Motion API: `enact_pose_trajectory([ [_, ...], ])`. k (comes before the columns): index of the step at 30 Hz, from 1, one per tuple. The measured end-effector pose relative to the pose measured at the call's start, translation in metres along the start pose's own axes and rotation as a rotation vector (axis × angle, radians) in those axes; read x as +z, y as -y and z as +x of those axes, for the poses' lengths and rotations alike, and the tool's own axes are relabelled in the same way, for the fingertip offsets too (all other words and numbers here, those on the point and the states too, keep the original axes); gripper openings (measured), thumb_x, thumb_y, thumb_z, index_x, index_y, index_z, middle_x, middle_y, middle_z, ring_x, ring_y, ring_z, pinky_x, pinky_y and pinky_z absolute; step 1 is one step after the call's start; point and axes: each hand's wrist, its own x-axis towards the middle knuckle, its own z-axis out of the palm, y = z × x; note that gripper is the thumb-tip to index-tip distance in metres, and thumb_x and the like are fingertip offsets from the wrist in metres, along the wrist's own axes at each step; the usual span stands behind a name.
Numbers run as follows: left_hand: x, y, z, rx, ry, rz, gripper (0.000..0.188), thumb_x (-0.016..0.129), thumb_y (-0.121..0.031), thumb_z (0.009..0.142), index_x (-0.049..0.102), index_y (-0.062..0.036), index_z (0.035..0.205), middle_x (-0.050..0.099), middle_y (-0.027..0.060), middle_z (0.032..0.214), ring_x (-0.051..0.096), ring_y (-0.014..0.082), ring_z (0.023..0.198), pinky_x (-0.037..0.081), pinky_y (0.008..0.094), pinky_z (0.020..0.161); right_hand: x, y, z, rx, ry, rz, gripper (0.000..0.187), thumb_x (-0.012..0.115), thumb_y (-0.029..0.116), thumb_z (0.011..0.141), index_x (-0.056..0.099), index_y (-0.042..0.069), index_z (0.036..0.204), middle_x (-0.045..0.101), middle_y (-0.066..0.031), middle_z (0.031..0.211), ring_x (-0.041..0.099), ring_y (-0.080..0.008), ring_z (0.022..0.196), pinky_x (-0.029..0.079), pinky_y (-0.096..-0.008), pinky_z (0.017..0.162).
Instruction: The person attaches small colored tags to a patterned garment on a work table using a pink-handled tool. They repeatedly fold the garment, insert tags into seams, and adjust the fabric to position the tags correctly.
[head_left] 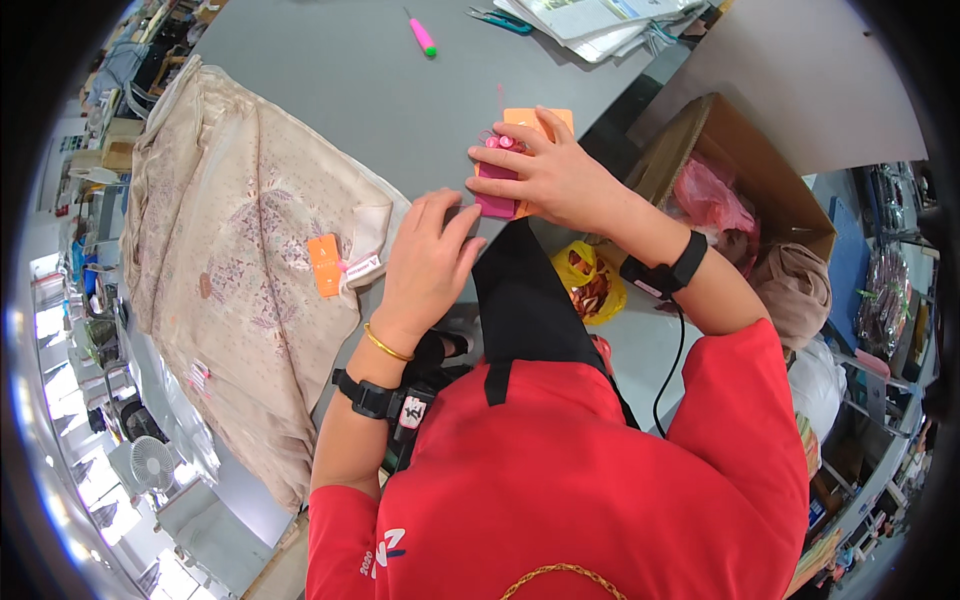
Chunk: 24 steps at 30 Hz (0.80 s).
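Observation:
My right hand [555, 180] lies with its fingers spread across a small pile at the table's near right edge. Under and around those fingers show orange tags [559, 118], a magenta block [496, 206] and pink round-headed fasteners [500, 143]. Just left of the pile hovers my left hand [430, 265], fingers loosely bent and thumb apart, with nothing visible in it. Its fingertips come close to the magenta block; contact cannot be made out. Beside the left hand, a folded beige patterned cloth [220, 150] carries an orange hang tag [324, 265] and a small white label [362, 267].
A pink and green pointed tool [422, 38] lies at the far side of the grey table [340, 90]. Teal thread snips [502, 20] rest beside stacked papers [600, 25]. To the right stand a cardboard box [770, 150] with pink plastic and a yellow bag [590, 285].

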Motion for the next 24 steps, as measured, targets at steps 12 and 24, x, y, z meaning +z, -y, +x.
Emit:
enact_pose_trajectory([
  [12, 0.008, -0.004, -0.026, -0.010, -0.003, 0.006, 0.027, 0.075, -0.001, 0.091, 0.072, -0.0016, 0.118, 0.064, 0.0151, 0.132, 0.061, 0.0373, 0.127, 0.051, 0.0465, 0.105, 0.006, 0.003, -0.032, -0.107, -0.293, 0.054, 0.029, 0.074, 0.014, 0.084, 0.069, 0.007, 0.112, 0.064, -0.0051, 0.124, 0.063, -0.0274, 0.123, 0.060, -0.0368, 0.097],
  [24, 0.021, -0.001, -0.034, -0.018, 0.038, 0.051, 0.052, 0.073, 0.000, 0.090, 0.067, -0.0113, 0.141, 0.047, 0.0219, 0.153, 0.046, 0.0443, 0.144, 0.044, 0.0509, 0.118, 0.017, 0.070, -0.131, 0.564, -0.375, 0.658, 0.043, 0.080, -0.001, 0.081, 0.076, 0.003, 0.123, 0.077, -0.0148, 0.119, 0.074, -0.0329, 0.105, 0.059, -0.0381, 0.089],
])
